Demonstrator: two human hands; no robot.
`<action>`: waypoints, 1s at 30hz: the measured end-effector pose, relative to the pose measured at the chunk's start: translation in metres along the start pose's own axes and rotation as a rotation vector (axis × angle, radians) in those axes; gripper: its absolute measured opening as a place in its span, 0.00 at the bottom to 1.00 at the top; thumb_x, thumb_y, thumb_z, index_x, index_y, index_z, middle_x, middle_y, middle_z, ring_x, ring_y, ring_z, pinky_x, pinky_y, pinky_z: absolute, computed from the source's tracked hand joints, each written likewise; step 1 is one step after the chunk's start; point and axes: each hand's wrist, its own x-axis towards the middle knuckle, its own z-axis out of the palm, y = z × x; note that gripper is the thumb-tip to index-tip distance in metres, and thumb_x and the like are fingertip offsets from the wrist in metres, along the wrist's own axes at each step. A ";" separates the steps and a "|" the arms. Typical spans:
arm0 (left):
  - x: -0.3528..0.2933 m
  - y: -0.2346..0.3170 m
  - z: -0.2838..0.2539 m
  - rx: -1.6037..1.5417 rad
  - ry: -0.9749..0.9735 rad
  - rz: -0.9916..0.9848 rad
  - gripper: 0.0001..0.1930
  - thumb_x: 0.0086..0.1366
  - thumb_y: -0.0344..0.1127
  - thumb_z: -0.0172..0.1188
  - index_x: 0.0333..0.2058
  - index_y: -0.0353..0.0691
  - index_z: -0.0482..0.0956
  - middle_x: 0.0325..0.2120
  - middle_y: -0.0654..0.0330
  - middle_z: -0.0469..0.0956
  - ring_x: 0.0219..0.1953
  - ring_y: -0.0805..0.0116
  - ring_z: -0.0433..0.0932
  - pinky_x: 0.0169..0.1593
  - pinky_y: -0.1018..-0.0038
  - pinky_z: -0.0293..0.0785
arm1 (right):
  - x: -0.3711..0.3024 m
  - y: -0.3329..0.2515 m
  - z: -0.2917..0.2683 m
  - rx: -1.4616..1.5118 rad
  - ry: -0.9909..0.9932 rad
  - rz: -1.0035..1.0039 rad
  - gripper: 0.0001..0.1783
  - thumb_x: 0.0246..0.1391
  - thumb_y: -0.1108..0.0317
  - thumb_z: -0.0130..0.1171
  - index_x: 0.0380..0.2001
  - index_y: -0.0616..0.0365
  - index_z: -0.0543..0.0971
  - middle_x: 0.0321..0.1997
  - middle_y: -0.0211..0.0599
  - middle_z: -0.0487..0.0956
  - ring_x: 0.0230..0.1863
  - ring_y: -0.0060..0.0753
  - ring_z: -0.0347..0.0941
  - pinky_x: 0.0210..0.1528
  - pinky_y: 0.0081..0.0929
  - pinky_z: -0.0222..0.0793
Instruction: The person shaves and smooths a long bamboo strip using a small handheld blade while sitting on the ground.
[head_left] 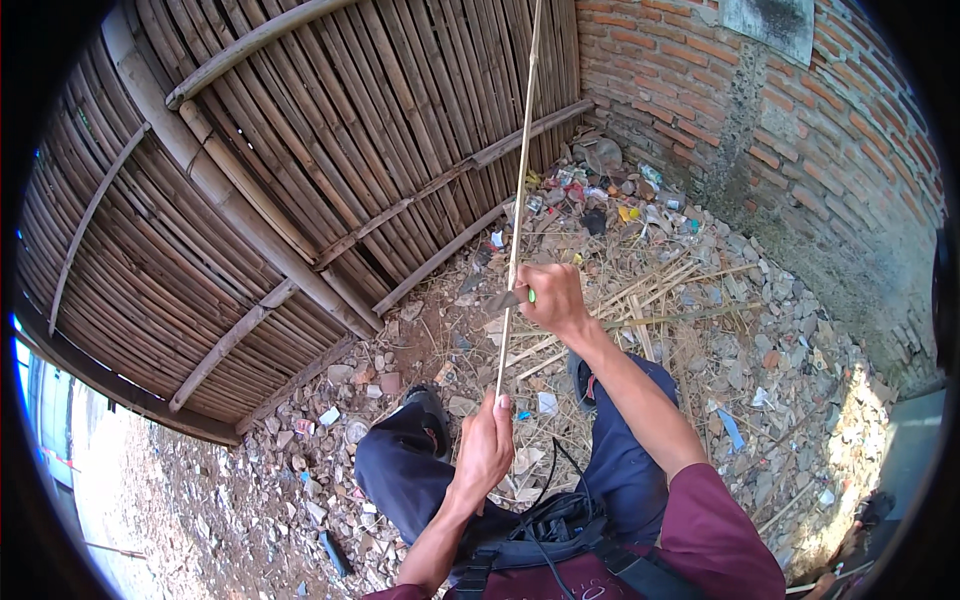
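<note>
A long, thin bamboo strip runs upward from between my knees past the top of the view. Its lower end is pinched in my left hand, thumb along the strip. Higher up, my right hand is closed round the handle of a knife, of which a bit of green shows at the fist. The short, dull knife blade points left and lies across the strip, appearing to touch it. Most of the handle is hidden inside my fist.
Split bamboo strips lie on the rubble ground beyond my right knee. A bamboo-slat wall stands on the left, a brick wall on the right. Litter is heaped in their corner. A black cable hangs at my lap.
</note>
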 end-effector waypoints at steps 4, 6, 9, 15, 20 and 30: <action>0.000 -0.002 -0.004 0.041 0.020 -0.003 0.16 0.84 0.39 0.44 0.38 0.32 0.70 0.16 0.38 0.70 0.22 0.31 0.74 0.28 0.47 0.64 | 0.003 -0.006 0.002 -0.026 -0.036 0.083 0.02 0.48 0.75 0.64 0.26 0.55 0.82 0.21 0.39 0.84 0.20 0.38 0.83 0.21 0.37 0.74; 0.002 0.000 -0.007 0.049 0.033 0.017 0.16 0.84 0.39 0.44 0.38 0.32 0.70 0.17 0.37 0.70 0.22 0.31 0.74 0.28 0.47 0.64 | 0.003 -0.006 0.004 -0.046 -0.019 0.095 0.02 0.50 0.74 0.64 0.26 0.55 0.82 0.21 0.39 0.84 0.19 0.37 0.83 0.20 0.37 0.73; 0.004 0.002 -0.011 0.056 0.044 0.030 0.16 0.84 0.39 0.44 0.38 0.32 0.71 0.17 0.37 0.69 0.22 0.30 0.73 0.28 0.47 0.64 | 0.005 -0.006 0.007 -0.093 -0.009 0.137 0.02 0.51 0.73 0.65 0.26 0.55 0.83 0.21 0.39 0.84 0.20 0.38 0.83 0.20 0.38 0.73; 0.006 0.001 -0.019 0.040 0.028 0.023 0.19 0.84 0.40 0.43 0.36 0.32 0.71 0.17 0.41 0.70 0.21 0.34 0.73 0.28 0.49 0.65 | 0.007 0.003 0.014 -0.119 0.093 0.052 0.10 0.59 0.68 0.55 0.25 0.54 0.81 0.15 0.37 0.78 0.11 0.32 0.72 0.15 0.36 0.64; 0.010 -0.008 -0.028 0.033 0.011 0.007 0.24 0.85 0.45 0.41 0.32 0.33 0.70 0.17 0.51 0.69 0.20 0.52 0.70 0.30 0.56 0.67 | 0.008 0.003 0.018 -0.122 -0.075 0.244 0.02 0.50 0.72 0.65 0.27 0.57 0.85 0.25 0.46 0.85 0.22 0.47 0.83 0.25 0.44 0.77; 0.018 -0.031 -0.023 -0.112 -0.046 -0.077 0.26 0.86 0.48 0.39 0.29 0.36 0.68 0.18 0.61 0.66 0.21 0.67 0.65 0.29 0.63 0.65 | -0.002 0.011 0.041 0.607 -0.609 0.461 0.08 0.52 0.69 0.61 0.27 0.59 0.87 0.28 0.60 0.83 0.35 0.48 0.86 0.36 0.45 0.77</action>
